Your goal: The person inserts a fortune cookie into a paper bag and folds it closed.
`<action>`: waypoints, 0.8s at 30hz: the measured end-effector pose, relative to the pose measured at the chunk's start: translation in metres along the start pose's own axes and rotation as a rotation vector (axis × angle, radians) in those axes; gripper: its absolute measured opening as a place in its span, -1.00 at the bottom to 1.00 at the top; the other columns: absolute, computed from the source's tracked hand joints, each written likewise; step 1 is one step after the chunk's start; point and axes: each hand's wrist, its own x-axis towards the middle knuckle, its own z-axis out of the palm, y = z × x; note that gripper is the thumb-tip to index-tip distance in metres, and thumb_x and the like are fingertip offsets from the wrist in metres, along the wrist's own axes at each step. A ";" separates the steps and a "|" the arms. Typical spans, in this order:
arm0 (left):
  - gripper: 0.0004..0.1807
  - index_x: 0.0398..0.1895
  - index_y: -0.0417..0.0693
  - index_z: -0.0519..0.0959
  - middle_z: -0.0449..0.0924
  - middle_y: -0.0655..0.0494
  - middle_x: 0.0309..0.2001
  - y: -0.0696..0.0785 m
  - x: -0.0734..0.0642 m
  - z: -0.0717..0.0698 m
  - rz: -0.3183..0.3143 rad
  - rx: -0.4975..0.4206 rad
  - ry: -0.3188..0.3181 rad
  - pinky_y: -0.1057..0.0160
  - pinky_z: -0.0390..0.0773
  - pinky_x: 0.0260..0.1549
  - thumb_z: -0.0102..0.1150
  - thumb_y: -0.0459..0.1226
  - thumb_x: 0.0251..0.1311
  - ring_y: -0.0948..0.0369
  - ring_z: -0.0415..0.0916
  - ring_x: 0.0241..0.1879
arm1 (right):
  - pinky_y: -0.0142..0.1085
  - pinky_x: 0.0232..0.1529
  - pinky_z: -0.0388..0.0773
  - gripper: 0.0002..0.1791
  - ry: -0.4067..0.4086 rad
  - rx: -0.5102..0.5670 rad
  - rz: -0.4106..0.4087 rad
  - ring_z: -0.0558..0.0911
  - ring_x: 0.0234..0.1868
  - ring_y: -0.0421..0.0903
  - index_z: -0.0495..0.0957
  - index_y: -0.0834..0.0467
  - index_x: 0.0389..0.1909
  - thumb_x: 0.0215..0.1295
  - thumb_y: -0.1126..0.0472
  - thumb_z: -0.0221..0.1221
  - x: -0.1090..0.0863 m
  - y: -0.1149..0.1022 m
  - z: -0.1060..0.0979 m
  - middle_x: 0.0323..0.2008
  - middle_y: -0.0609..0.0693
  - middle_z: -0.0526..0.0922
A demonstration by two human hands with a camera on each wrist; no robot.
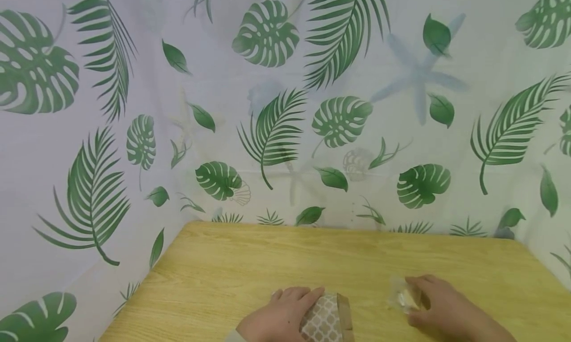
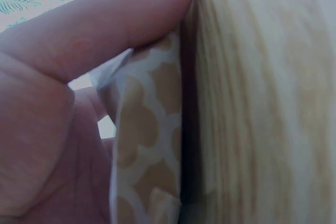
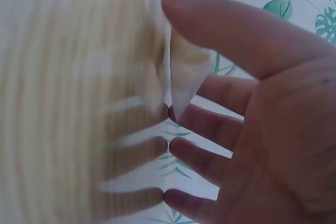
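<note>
A brown paper bag (image 1: 324,316) with a white lattice pattern lies low on the wooden table (image 1: 250,262), near the middle. My left hand (image 1: 281,316) grips it from the left. The left wrist view shows the thumb (image 2: 131,19) across the bag's near face (image 2: 149,124) and the other fingers partly hidden behind it. Farther right, my right hand (image 1: 446,305) pinches a small clear plastic packet (image 1: 403,298) at the tabletop. Something pale shows inside the packet (image 3: 186,59), its kind unclear. The other right fingers spread with their tips at the table.
A white cloth (image 1: 285,84) printed with green leaves hangs behind the table and along both sides. The table's back edge (image 1: 348,229) runs close to this cloth. Bare wood lies between the two hands and behind them.
</note>
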 end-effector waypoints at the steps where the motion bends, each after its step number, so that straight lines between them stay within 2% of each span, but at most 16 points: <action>1: 0.14 0.62 0.33 0.04 0.24 0.21 0.44 0.000 0.000 0.000 -0.003 0.002 -0.002 -0.25 0.16 0.36 0.36 0.35 0.01 0.16 0.14 0.44 | 0.28 0.16 0.39 -0.03 -0.001 0.005 -0.002 0.46 0.23 0.27 0.43 0.25 0.37 0.02 -0.21 0.48 0.000 0.000 0.001 0.23 0.21 0.50; 9: 0.15 0.63 0.33 0.03 0.23 0.20 0.45 -0.002 -0.002 0.000 0.011 -0.014 0.000 -0.26 0.15 0.36 0.37 0.35 0.01 0.15 0.14 0.44 | 0.28 0.16 0.39 -0.07 -0.020 0.018 -0.096 0.43 0.24 0.29 0.45 0.17 0.35 0.02 -0.21 0.48 0.000 -0.015 0.005 0.22 0.20 0.50; 13: 0.14 0.63 0.31 0.03 0.22 0.18 0.46 -0.002 -0.003 -0.001 0.016 -0.018 -0.002 -0.26 0.14 0.37 0.38 0.32 0.03 0.15 0.14 0.45 | 0.29 0.21 0.35 -0.07 -0.035 0.072 -0.098 0.42 0.27 0.25 0.43 0.11 0.38 0.01 -0.20 0.49 -0.001 -0.034 0.008 0.26 0.17 0.47; 18: 0.13 0.63 0.30 0.04 0.21 0.17 0.47 0.000 -0.003 -0.002 0.012 -0.006 0.001 -0.26 0.14 0.36 0.43 0.25 0.04 0.14 0.13 0.45 | 0.28 0.22 0.36 -0.14 -0.078 0.114 -0.061 0.43 0.28 0.13 0.47 -0.03 0.32 -0.02 -0.22 0.50 0.000 -0.053 0.014 0.28 0.05 0.46; 24: 0.11 0.63 0.32 0.04 0.22 0.19 0.46 0.000 -0.003 -0.002 0.009 -0.002 0.004 -0.25 0.16 0.36 0.42 0.24 0.06 0.16 0.14 0.45 | 0.24 0.17 0.44 -0.23 -0.108 0.112 -0.146 0.47 0.23 0.10 0.50 -0.11 0.26 0.00 -0.23 0.49 0.003 -0.064 0.024 0.26 0.00 0.46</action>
